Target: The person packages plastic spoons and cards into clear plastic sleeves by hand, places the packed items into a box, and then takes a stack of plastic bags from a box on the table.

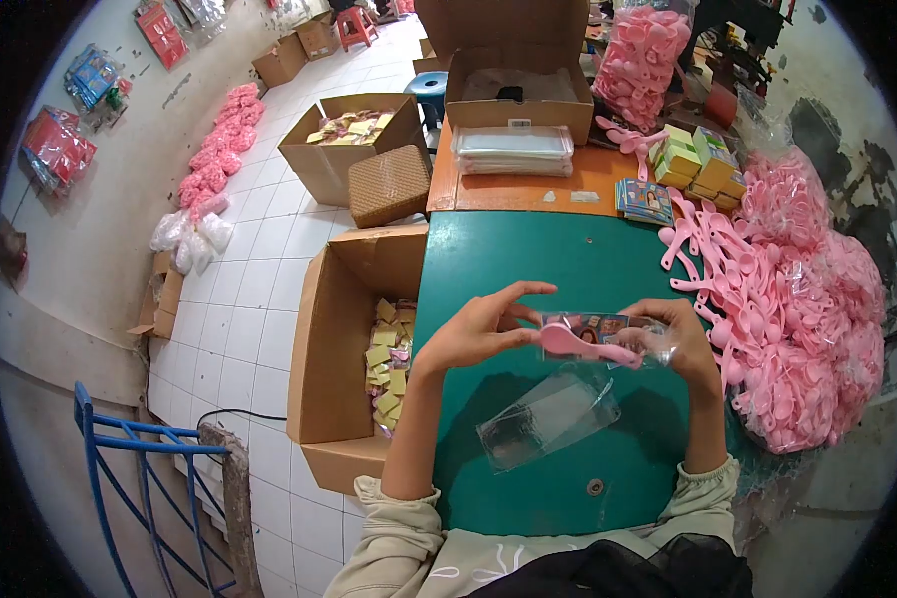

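Above the green table top [528,249], a clear plastic packet holding a pink spoon [568,341] and a printed card is held level between both hands. My left hand [483,329] pinches the packet's left end, by the spoon's bowl, with the index finger raised. My right hand [673,334] wraps round its right end, near the spoon's handle. Below the packet, a clear plastic bag [543,424] lies on the table. To the right is a heap of loose pink spoons [723,259].
Bagged pink spoons [807,339] pile up at the right edge. At the left, an open carton [314,349] holds yellow-topped packets. Clear sleeves [513,151], printed cards [645,201], small yellow boxes [678,157] and an open carton [518,110] stand at the back.
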Available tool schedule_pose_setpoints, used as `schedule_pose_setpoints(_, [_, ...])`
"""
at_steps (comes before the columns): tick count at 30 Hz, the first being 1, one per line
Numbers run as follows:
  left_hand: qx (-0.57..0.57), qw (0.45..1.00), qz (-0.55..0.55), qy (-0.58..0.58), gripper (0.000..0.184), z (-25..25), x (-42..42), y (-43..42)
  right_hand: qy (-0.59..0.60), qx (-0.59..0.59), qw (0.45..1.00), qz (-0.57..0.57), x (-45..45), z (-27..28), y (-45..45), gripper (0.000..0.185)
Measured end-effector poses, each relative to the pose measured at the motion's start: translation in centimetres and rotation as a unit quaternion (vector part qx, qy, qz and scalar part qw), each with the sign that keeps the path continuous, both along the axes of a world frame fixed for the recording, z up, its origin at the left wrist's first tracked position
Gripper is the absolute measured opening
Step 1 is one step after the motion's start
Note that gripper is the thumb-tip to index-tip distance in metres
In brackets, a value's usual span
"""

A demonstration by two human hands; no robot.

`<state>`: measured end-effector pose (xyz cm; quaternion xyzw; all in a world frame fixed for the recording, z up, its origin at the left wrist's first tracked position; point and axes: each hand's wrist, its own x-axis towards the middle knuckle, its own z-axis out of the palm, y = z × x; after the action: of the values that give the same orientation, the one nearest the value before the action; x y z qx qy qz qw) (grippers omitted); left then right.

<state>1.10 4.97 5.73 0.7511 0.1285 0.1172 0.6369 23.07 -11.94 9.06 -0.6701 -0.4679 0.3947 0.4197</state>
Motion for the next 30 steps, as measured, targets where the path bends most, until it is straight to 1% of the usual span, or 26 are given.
schedule_pose_setpoints(2, [0.096,0.988,0.095,0.069,0.053,-0.3,0.3,-0.6,-0.041,0.037,0.998,-0.035,-0.8,0.0,-0.1,0.028])
schedule_pose_setpoints(4, [-0.094,0.988,0.107,0.058,0.055,-1.6,0.7,-2.1,-0.075,0.066,0.995,0.008,-2.6,0.5,0.4,0.032])
schedule_pose_setpoints(5, [-0.19,0.974,0.11,0.054,0.056,-2.2,0.6,-3.0,-0.091,0.078,0.992,0.028,-3.1,0.6,0.4,0.035])
schedule_pose_setpoints(6, [-0.232,0.965,0.11,0.056,0.058,-2.5,0.2,-3.8,-0.124,0.101,0.981,0.112,-3.1,0.1,0.3,0.037])
schedule_pose_setpoints(8, [-0.314,0.941,0.11,0.062,0.061,-3.2,-0.7,-5.3,-0.184,0.144,0.932,0.276,-3.1,-1.2,0.3,0.042])
schedule_pose_setpoints(9, [-0.29,0.945,0.129,0.079,0.067,-3.5,-1.0,-5.8,-0.149,0.087,0.935,0.31,-3.1,-1.2,0.3,0.043])
schedule_pose_setpoints(12, [-0.19,0.97,0.14,0.067,0.07,-4.7,-1.8,-6.6,-0.253,0.118,0.939,0.203,-4.0,-4.6,1.4,0.038])
schedule_pose_setpoints(15, [-0.119,0.98,0.134,0.083,0.073,-4.1,-1.9,-7.2,-0.369,0.085,0.91,0.169,-4.5,-7.4,2.0,0.04])
schedule_pose_setpoints(16, [-0.094,0.981,0.13,0.107,0.072,-3.9,-1.9,-7.1,-0.403,0.078,0.898,0.157,-4.6,-7.8,2.0,0.041])
schedule_pose_setpoints(18, [-0.047,0.98,0.122,0.152,0.07,-3.8,-1.9,-7.1,-0.406,0.076,0.899,0.149,-4.5,-7.9,2.1,0.042])
schedule_pose_setpoints(22, [-0.031,0.981,0.138,0.131,0.069,-4.2,-1.9,-6.9,-0.429,0.1,0.891,0.109,-4.8,-7.9,2.2,0.037])
schedule_pose_setpoints(24, [-0.04,0.98,0.153,0.121,0.069,-3.9,-1.9,-7.0,-0.384,0.124,0.911,0.086,-5.5,-6.5,2.2,0.032])
schedule_pose_setpoints(25, [-0.07,0.979,0.154,0.112,0.069,-3.9,-1.9,-7.0,-0.36,0.136,0.92,0.074,-5.9,-5.7,2.0,0.03])
schedule_pose_setpoints(27, [-0.129,0.975,0.156,0.093,0.068,-3.9,-2.1,-6.9,-0.331,0.122,0.925,0.141,-6.5,-4.1,1.4,0.027])
schedule_pose_setpoints(28, [-0.133,0.975,0.151,0.095,0.068,-3.8,-2.2,-6.8,-0.316,0.116,0.925,0.174,-6.8,-3.8,1.1,0.025])
schedule_pose_setpoints(29, [-0.136,0.975,0.144,0.097,0.067,-3.7,-2.4,-6.7,-0.311,0.138,0.919,0.198,-7.1,-4.1,1.0,0.025])
schedule_pose_setpoints(30, [-0.138,0.976,0.138,0.099,0.066,-3.6,-2.4,-6.7,-0.31,0.131,0.919,0.203,-7.4,-4.4,0.9,0.025])
